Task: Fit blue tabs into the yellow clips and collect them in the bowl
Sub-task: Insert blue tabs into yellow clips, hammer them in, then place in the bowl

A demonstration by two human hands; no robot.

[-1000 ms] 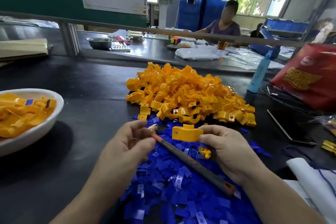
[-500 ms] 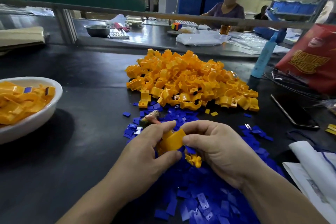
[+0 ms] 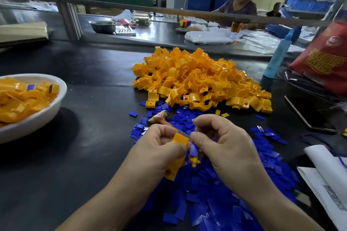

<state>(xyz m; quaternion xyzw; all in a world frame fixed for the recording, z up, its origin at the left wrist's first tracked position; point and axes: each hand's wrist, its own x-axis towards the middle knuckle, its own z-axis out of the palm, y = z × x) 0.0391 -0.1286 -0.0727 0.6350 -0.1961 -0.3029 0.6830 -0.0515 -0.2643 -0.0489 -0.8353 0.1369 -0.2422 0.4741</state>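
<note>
2 hands are meeting over the blue tab pile [image 3: 216,202]: left hand [image 3: 157,154] is gripping a yellow clip [image 3: 180,139], right hand [image 3: 225,154] is pinching a blue tab [image 3: 194,151] beside it.

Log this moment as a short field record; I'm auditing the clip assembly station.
left hand: grips a yellow clip
right hand: pinches a blue tab at the clip's end
bowl: far left, holds clips with tabs fitted
loose clips: heap beyond the hands
loose tabs: spread under the hands
stage: tab at clip; seating unclear
</note>
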